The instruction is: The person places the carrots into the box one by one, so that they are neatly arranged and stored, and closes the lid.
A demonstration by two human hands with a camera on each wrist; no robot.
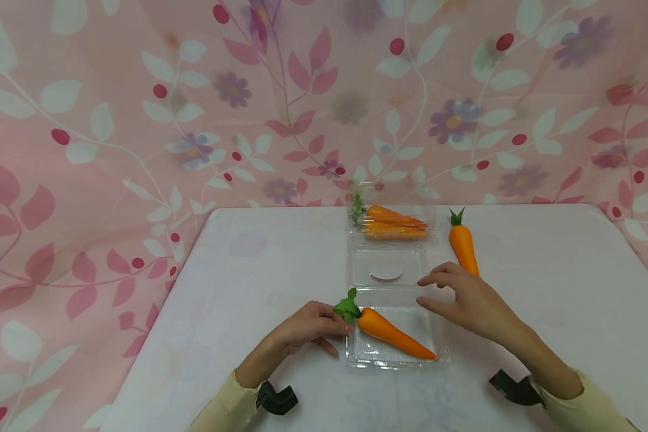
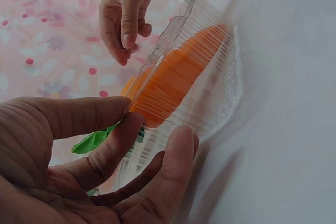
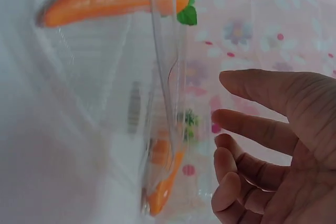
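My left hand (image 1: 315, 329) pinches the left rim of a clear plastic clamshell box (image 1: 399, 297) between thumb and finger, as the left wrist view shows. Inside this opened box lies an orange carrot (image 1: 391, 334), aslant, its green leaves (image 1: 347, 307) sticking out over the left rim beside that hand. To the right of the box hovers my right hand (image 1: 472, 300), thumb and index finger apart, the other fingers loosely bent, with nothing held. In the right wrist view, a gap shows between the fingertips (image 3: 227, 119) and the box wall.
Behind the opened box stands another clear box (image 1: 391, 198) with orange carrots (image 1: 396, 222) and feathery greens in it. A single carrot (image 1: 462, 246) lies on the white table (image 1: 551, 288), just beyond my right hand. A pink floral cloth (image 1: 302, 96) hangs behind the table.
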